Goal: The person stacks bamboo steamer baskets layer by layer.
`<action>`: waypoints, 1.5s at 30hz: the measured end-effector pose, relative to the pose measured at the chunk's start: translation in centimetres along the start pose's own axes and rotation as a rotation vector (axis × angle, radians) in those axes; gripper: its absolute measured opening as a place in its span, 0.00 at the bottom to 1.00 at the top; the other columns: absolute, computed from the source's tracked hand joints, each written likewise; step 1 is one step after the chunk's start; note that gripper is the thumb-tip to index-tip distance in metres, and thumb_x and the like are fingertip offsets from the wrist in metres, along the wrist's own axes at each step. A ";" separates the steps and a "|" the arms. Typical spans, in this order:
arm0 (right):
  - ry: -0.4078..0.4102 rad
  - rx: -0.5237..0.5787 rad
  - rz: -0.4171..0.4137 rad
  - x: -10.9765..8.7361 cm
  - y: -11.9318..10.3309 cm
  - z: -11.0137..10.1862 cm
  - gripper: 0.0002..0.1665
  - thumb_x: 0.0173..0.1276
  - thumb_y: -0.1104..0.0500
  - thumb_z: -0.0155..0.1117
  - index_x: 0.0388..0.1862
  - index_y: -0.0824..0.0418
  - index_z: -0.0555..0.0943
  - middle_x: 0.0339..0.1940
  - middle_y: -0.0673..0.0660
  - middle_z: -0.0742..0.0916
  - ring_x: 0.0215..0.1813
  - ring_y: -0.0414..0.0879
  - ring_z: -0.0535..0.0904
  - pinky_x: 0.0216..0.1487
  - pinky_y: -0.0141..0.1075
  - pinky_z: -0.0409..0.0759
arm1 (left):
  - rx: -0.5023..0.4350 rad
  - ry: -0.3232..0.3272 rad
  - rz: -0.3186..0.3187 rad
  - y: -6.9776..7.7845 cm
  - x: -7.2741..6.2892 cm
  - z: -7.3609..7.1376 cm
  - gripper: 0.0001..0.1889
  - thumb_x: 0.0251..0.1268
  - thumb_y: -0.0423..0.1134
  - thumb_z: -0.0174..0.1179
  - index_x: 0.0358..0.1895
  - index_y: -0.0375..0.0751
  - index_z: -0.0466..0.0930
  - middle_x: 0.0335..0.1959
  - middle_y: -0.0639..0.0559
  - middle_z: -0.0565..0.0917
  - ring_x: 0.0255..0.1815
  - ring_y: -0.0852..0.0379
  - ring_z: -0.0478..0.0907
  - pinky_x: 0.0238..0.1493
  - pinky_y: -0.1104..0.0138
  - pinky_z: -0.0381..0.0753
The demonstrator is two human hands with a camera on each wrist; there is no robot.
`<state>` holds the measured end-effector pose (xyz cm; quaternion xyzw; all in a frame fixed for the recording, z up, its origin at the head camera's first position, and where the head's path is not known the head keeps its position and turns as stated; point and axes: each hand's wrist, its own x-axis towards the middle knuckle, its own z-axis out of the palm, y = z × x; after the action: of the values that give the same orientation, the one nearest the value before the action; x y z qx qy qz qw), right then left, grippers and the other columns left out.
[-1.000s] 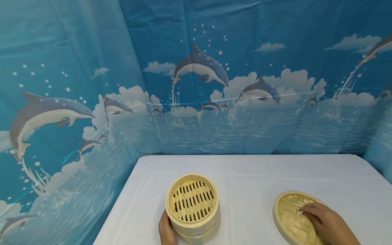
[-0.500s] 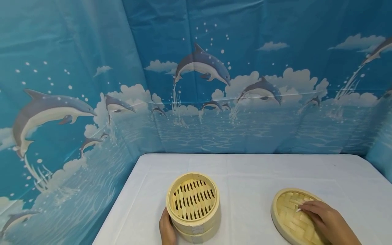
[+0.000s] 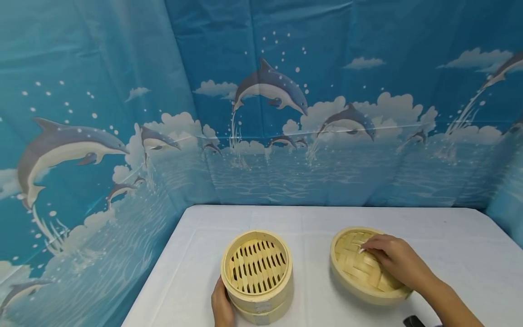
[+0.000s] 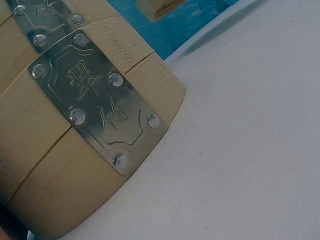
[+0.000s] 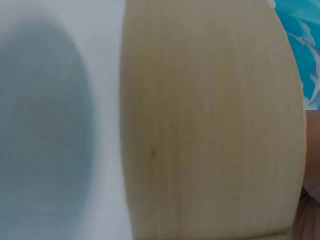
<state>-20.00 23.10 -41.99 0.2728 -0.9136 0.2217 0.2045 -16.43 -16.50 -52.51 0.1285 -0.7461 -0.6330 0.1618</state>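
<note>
A round bamboo steamer (image 3: 258, 268) of stacked tiers, with a slatted bottom showing inside its top, stands on the white-covered table. My left hand (image 3: 222, 305) holds it by its left side, part of the fingers hidden by the wall. Riveted metal plates (image 4: 100, 100) with engraved characters join its bands in the left wrist view. To the right, my right hand (image 3: 398, 259) pinches the small white loop on top of the woven bamboo lid (image 3: 351, 268). The lid hangs above the table, and its rim (image 5: 210, 120) stands apart from its shadow in the right wrist view.
The white tablecloth (image 3: 312, 236) reaches back to a blue dolphin-printed curtain (image 3: 261, 172) behind and at both sides. A small black object (image 3: 413, 321) shows at the bottom edge, near the right forearm.
My right hand has raised the lid off the table and carried it left and farther back, towards the steamer. The left hand and the steamer stay in place.
</note>
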 end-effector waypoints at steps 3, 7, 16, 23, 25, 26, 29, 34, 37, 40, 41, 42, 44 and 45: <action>0.017 0.016 -0.026 1.8 -1.3 0.1 0.15 0.49 0.74 0.69 0.35 0.59 0.85 0.35 0.50 0.85 0.40 0.50 0.81 0.39 0.43 0.82 | -0.002 0.001 -0.008 0.0 0.1 0.1 0.25 0.76 0.40 0.25 0.64 0.29 0.62 0.65 0.42 0.65 0.67 0.49 0.58 0.68 0.58 0.56; 0.053 0.055 -0.076 3.9 -3.0 0.4 0.15 0.49 0.74 0.69 0.36 0.60 0.85 0.36 0.51 0.85 0.41 0.50 0.81 0.40 0.43 0.82 | 0.005 -0.002 -0.017 0.0 0.2 0.0 0.25 0.76 0.40 0.25 0.65 0.29 0.62 0.66 0.43 0.65 0.68 0.49 0.57 0.68 0.57 0.55; 0.079 0.149 -0.172 8.0 -5.8 1.1 0.16 0.51 0.76 0.67 0.37 0.62 0.85 0.36 0.51 0.85 0.43 0.49 0.81 0.42 0.40 0.82 | -0.028 -0.019 -0.051 0.4 0.0 0.0 0.27 0.76 0.44 0.24 0.66 0.30 0.59 0.68 0.43 0.61 0.69 0.47 0.54 0.68 0.53 0.53; 0.052 0.219 -0.231 10.2 -8.1 2.0 0.13 0.53 0.74 0.66 0.35 0.60 0.85 0.35 0.49 0.85 0.42 0.45 0.80 0.43 0.37 0.82 | -0.044 -0.015 -0.061 0.6 0.0 0.1 0.26 0.76 0.43 0.24 0.66 0.32 0.59 0.68 0.44 0.61 0.69 0.48 0.54 0.69 0.53 0.52; 0.045 0.242 -0.246 10.6 -8.7 2.5 0.13 0.54 0.74 0.66 0.35 0.60 0.85 0.35 0.49 0.85 0.42 0.44 0.80 0.42 0.36 0.82 | -0.046 -0.017 -0.069 0.6 0.0 0.1 0.26 0.76 0.43 0.24 0.67 0.32 0.59 0.68 0.44 0.61 0.69 0.48 0.54 0.69 0.54 0.52; 0.037 0.253 -0.251 10.8 -8.9 2.7 0.13 0.55 0.74 0.65 0.36 0.60 0.85 0.35 0.49 0.85 0.42 0.44 0.80 0.43 0.36 0.82 | -0.045 -0.017 -0.070 0.5 0.0 0.1 0.26 0.76 0.42 0.24 0.66 0.32 0.59 0.68 0.44 0.61 0.69 0.48 0.54 0.69 0.54 0.53; 0.002 0.283 -0.263 11.3 -9.7 3.4 0.12 0.57 0.73 0.64 0.37 0.60 0.85 0.36 0.49 0.84 0.43 0.44 0.80 0.44 0.36 0.81 | -0.046 -0.014 -0.065 0.5 0.0 0.0 0.25 0.76 0.41 0.24 0.66 0.31 0.60 0.67 0.42 0.61 0.69 0.47 0.54 0.68 0.54 0.53; -0.046 0.319 -0.270 11.9 -11.0 4.1 0.11 0.59 0.72 0.62 0.37 0.61 0.85 0.37 0.50 0.84 0.44 0.45 0.79 0.45 0.36 0.81 | -0.041 -0.007 -0.048 0.4 -0.3 -0.1 0.25 0.76 0.40 0.24 0.65 0.27 0.59 0.66 0.38 0.62 0.68 0.44 0.55 0.68 0.52 0.54; -0.062 0.337 -0.266 12.1 -11.6 4.6 0.10 0.60 0.72 0.62 0.37 0.61 0.85 0.37 0.50 0.84 0.44 0.44 0.79 0.45 0.34 0.80 | -0.041 -0.002 -0.047 0.3 -0.4 -0.1 0.25 0.76 0.40 0.25 0.65 0.27 0.60 0.66 0.37 0.62 0.68 0.43 0.55 0.68 0.53 0.53; -0.074 0.347 -0.270 12.2 -12.2 5.0 0.10 0.60 0.72 0.62 0.37 0.61 0.84 0.36 0.50 0.84 0.44 0.43 0.79 0.45 0.33 0.80 | -0.048 0.005 -0.050 0.3 -0.3 -0.1 0.25 0.76 0.40 0.25 0.65 0.27 0.60 0.66 0.38 0.62 0.68 0.44 0.55 0.68 0.53 0.53; -0.078 0.350 -0.275 12.3 -12.4 5.2 0.10 0.60 0.71 0.62 0.37 0.61 0.84 0.36 0.50 0.84 0.44 0.43 0.79 0.45 0.32 0.80 | -0.048 0.007 -0.054 0.3 -0.3 -0.1 0.25 0.76 0.40 0.25 0.65 0.27 0.60 0.66 0.38 0.62 0.68 0.44 0.55 0.68 0.53 0.53; -0.081 0.352 -0.280 12.3 -12.5 5.4 0.09 0.60 0.71 0.62 0.37 0.61 0.84 0.36 0.50 0.84 0.44 0.43 0.79 0.46 0.32 0.80 | -0.051 0.005 -0.059 0.3 -0.2 -0.1 0.26 0.76 0.41 0.25 0.65 0.27 0.59 0.67 0.38 0.61 0.68 0.44 0.55 0.68 0.53 0.53; -0.090 0.355 -0.291 12.4 -12.8 5.8 0.09 0.60 0.71 0.62 0.37 0.62 0.85 0.36 0.51 0.84 0.44 0.43 0.79 0.46 0.32 0.80 | -0.052 0.010 -0.048 0.2 -0.2 0.0 0.26 0.76 0.41 0.25 0.65 0.27 0.60 0.66 0.38 0.62 0.68 0.44 0.55 0.68 0.54 0.54; -0.094 0.358 -0.294 12.4 -13.0 5.9 0.09 0.60 0.71 0.62 0.37 0.62 0.85 0.36 0.51 0.84 0.44 0.43 0.79 0.46 0.32 0.80 | -0.051 0.013 -0.040 0.2 -0.2 0.0 0.26 0.76 0.41 0.25 0.65 0.27 0.60 0.66 0.38 0.63 0.68 0.45 0.56 0.68 0.54 0.54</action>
<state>-23.36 5.22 -36.92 0.4448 -0.8187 0.3352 0.1401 -16.21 -16.36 -52.32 0.1432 -0.7258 -0.6542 0.1571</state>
